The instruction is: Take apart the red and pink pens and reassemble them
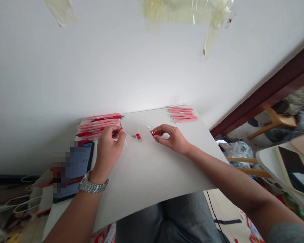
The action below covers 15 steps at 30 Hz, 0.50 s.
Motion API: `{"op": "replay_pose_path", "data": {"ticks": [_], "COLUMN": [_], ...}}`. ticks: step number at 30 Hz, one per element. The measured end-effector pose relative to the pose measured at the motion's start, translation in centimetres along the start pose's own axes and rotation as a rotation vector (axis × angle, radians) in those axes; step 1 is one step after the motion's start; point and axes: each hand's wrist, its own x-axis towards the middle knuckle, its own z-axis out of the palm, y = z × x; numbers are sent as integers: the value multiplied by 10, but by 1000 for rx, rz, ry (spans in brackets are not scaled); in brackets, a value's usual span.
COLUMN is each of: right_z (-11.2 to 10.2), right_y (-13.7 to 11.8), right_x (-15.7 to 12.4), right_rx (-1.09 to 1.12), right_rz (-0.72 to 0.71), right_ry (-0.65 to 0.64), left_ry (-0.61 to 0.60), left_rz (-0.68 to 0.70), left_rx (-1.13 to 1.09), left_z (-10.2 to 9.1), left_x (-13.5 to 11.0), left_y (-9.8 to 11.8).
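Note:
My left hand (111, 137), with a metal watch (93, 184) on its wrist, is closed with thumb and fingertips together on a thin red-and-white pen refill (121, 124). In my right hand (172, 136), thumb and fingers pinch a small red pen part (152, 133) from which thin clear-and-silver prongs stick up. Between the hands, a short red cylinder (138, 136) lies on the white table (152, 175). Tiny metal bits, perhaps springs, (134, 136) rest beside it.
Pink and red pens (98, 123) are piled beyond my left hand. More pink pens (182, 114) lie in a row at the back right. A tablet (77, 172) stands at the left edge. A wall backs the table; a second white table (271, 158) is right.

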Motion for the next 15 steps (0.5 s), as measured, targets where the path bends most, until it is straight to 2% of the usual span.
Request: {"op": "replay_pose_path", "data": {"ticks": [9,15], "right_z": [0,1], "right_y": [-2,0], "right_x": [0,-1], "right_rx": [-2,-13], "right_rz": [-19,-59], "right_ry": [-7,-36], "left_ry": [60,-20], "left_rz": [-118,-169], "left_rx": [-643,-796], "left_z": [10,18], "left_x": [-4,-8], "left_y": [12,16]}}
